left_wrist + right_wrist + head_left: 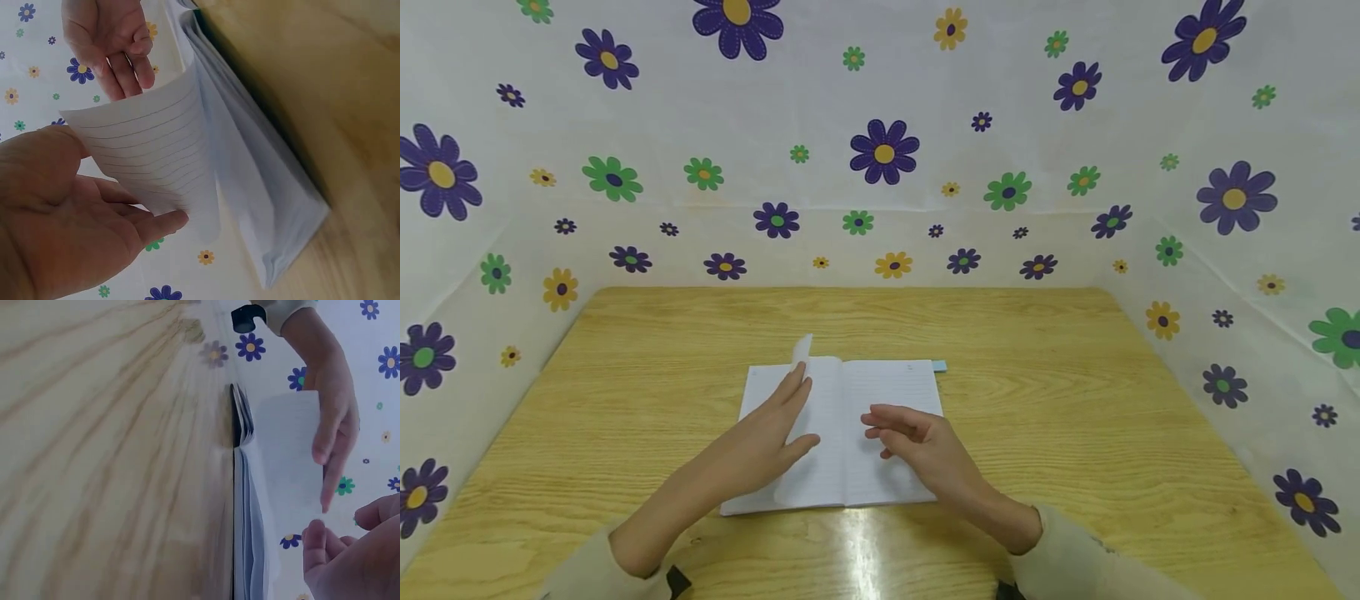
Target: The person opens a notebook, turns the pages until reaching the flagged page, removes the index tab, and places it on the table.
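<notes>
Flower-patterned white walls (925,83) border a wooden table (1075,400).

Left hand (81,225): fingers touching a raised, lined page (150,144)
Right hand (112,31): beyond the page's edge
Notebook (250,169): on wooden table (337,81)
Cloth (37,87): flowered, behind both hands

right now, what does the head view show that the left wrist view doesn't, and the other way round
Only the head view: both pale sleeves, the back of the left hand, and the centre fold of the open notebook.

Only the left wrist view: the left hand's palm and, close up, the printed lines across the raised page.

Both: the notebook, the raised page, both hands, including the right hand, the wooden table and the flowered backdrop.
</notes>
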Available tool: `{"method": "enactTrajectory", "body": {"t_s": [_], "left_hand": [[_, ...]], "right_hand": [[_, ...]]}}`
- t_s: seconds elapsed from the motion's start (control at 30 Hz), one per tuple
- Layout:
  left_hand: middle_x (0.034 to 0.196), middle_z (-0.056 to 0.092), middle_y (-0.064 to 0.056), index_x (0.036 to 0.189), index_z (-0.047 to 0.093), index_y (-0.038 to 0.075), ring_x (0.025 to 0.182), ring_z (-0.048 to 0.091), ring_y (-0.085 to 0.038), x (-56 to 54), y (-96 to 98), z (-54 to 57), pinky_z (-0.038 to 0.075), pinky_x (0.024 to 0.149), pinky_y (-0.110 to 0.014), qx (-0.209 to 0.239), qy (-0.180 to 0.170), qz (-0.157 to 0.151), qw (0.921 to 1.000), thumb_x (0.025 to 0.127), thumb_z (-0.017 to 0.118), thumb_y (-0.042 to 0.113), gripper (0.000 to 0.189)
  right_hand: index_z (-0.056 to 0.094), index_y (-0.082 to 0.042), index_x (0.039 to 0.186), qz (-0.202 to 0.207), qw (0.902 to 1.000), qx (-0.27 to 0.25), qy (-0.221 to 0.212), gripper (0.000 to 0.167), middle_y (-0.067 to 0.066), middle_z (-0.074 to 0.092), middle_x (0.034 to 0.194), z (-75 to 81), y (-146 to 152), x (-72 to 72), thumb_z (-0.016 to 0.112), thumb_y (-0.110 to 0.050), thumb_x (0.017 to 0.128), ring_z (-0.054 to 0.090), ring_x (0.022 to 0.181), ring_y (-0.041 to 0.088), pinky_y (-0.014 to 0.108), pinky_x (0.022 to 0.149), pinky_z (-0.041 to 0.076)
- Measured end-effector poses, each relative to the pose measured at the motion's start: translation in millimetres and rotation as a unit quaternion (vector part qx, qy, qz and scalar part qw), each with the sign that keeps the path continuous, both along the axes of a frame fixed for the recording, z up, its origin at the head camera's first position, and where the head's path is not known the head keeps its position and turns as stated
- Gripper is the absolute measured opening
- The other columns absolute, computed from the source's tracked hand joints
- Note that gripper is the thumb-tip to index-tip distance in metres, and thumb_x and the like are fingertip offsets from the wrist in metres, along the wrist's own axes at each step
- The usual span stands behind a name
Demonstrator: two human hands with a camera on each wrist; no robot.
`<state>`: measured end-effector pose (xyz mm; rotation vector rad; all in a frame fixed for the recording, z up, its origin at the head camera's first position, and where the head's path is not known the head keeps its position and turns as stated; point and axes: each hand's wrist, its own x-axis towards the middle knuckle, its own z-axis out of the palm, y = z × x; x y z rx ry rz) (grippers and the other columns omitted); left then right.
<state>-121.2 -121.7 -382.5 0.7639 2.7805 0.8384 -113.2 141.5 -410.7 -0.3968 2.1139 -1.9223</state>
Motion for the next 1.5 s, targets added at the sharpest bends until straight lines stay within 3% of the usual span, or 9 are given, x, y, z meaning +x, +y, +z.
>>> {"method": "enactTrajectory", "body": {"t_s": [0.23, 0.4, 0.57, 0.7, 0.83, 1.0, 1.27, 1.4, 1.5], "left_hand": [[0.169, 0.007, -0.028, 0.156, 0.023, -0.015, 0.153, 0.021, -0.043, 2.8, -10.0, -6.4, 0.034, 0.116, -0.055, -0.023, 0.012, 0.002, 0.9996, 0.097, 0.076, 0.019, 0.087], [0.169, 0.004, -0.027, 0.156, 0.022, -0.015, 0.154, 0.017, -0.044, 4.5, -14.8, -9.9, 0.034, 0.115, -0.055, -0.039, 0.007, 0.005, 0.9992, 0.092, 0.081, 0.023, 0.096], [0.168, 0.002, -0.032, 0.154, 0.022, -0.020, 0.153, 0.011, -0.049, 5.9, -17.5, -14.3, 0.030, 0.117, -0.057, -0.064, -0.001, 0.017, 0.9978, 0.088, 0.084, 0.034, 0.105], [0.165, 0.005, -0.036, 0.150, 0.029, -0.022, 0.151, 0.014, -0.055, 6.1, -18.3, -17.6, 0.028, 0.118, -0.061, -0.095, -0.024, 0.029, 0.9948, 0.090, 0.078, 0.050, 0.106], [0.163, 0.009, -0.040, 0.145, 0.036, -0.025, 0.147, 0.018, -0.060, 5.7, -19.4, -24.4, 0.028, 0.117, -0.062, -0.120, -0.023, 0.031, 0.9920, 0.093, 0.069, 0.058, 0.103], [0.163, 0.011, -0.040, 0.149, 0.035, -0.020, 0.149, 0.013, -0.059, 6.4, -19.0, -28.6, 0.025, 0.116, -0.067, -0.124, 0.003, 0.018, 0.9921, 0.094, 0.073, 0.050, 0.096], [0.166, 0.023, -0.026, 0.159, 0.038, 0.003, 0.152, 0.013, -0.052, 7.3, -10.6, -23.7, 0.006, 0.111, -0.082, -0.141, 0.030, -0.038, 0.9888, 0.092, 0.079, 0.035, 0.085], [0.164, 0.029, -0.025, 0.158, 0.043, 0.008, 0.151, 0.018, -0.052, 8.3, -7.0, -23.1, 0.002, 0.107, -0.085, -0.146, 0.034, -0.060, 0.9869, 0.094, 0.075, 0.022, 0.073], [0.166, 0.025, -0.025, 0.159, 0.041, 0.009, 0.152, 0.016, -0.051, 7.4, -4.0, -25.2, 0.002, 0.110, -0.083, -0.140, 0.030, -0.080, 0.9865, 0.089, 0.068, 0.010, 0.075]], "right_hand": [[0.060, 0.003, 0.141, -0.052, 0.9950, 0.082, 0.024, 0.040, 0.016, 0.065, 0.137, 0.4, 17.9, 1.2, 0.062, -0.007, 0.102, 0.060, 0.131, 0.028, 0.029, 0.103, 0.050], [0.060, 0.001, 0.142, -0.070, 0.9875, 0.134, 0.043, 0.042, 0.015, 0.062, 0.143, -0.5, 31.1, 1.7, 0.065, -0.009, 0.101, 0.060, 0.130, 0.033, 0.043, 0.107, 0.049], [0.057, 0.007, 0.142, -0.075, 0.9683, 0.224, 0.081, 0.049, 0.020, 0.057, 0.147, -1.2, 41.9, 3.3, 0.070, -0.010, 0.099, 0.055, 0.133, 0.043, 0.049, 0.105, 0.049], [0.048, 0.011, 0.147, -0.052, 0.9514, 0.289, 0.094, 0.063, 0.028, 0.047, 0.152, -1.8, 46.2, 6.7, 0.076, -0.013, 0.096, 0.041, 0.144, 0.043, 0.052, 0.114, 0.040], [0.042, 0.012, 0.151, -0.032, 0.9402, 0.326, 0.091, 0.074, 0.030, 0.038, 0.158, -5.4, 47.4, 9.6, 0.079, -0.017, 0.094, 0.030, 0.150, 0.043, 0.057, 0.120, 0.027], [0.042, 0.011, 0.151, -0.012, 0.9207, 0.378, 0.098, 0.078, 0.030, 0.033, 0.161, -7.4, 45.9, 13.4, 0.081, -0.022, 0.092, 0.026, 0.151, 0.045, 0.059, 0.121, 0.024], [0.044, 0.014, 0.148, 0.002, 0.8915, 0.434, 0.131, 0.081, 0.032, 0.034, 0.159, -10.9, 44.1, 12.6, 0.084, -0.022, 0.088, 0.031, 0.149, 0.046, 0.057, 0.120, 0.028], [0.044, 0.015, 0.147, 0.003, 0.8862, 0.443, 0.136, 0.082, 0.032, 0.034, 0.159, -12.2, 43.6, 12.3, 0.086, -0.022, 0.087, 0.031, 0.149, 0.046, 0.057, 0.119, 0.029], [0.045, 0.016, 0.146, 0.004, 0.8850, 0.445, 0.137, 0.081, 0.033, 0.034, 0.158, -11.7, 43.3, 12.6, 0.085, -0.022, 0.087, 0.031, 0.149, 0.047, 0.058, 0.119, 0.029]]}}
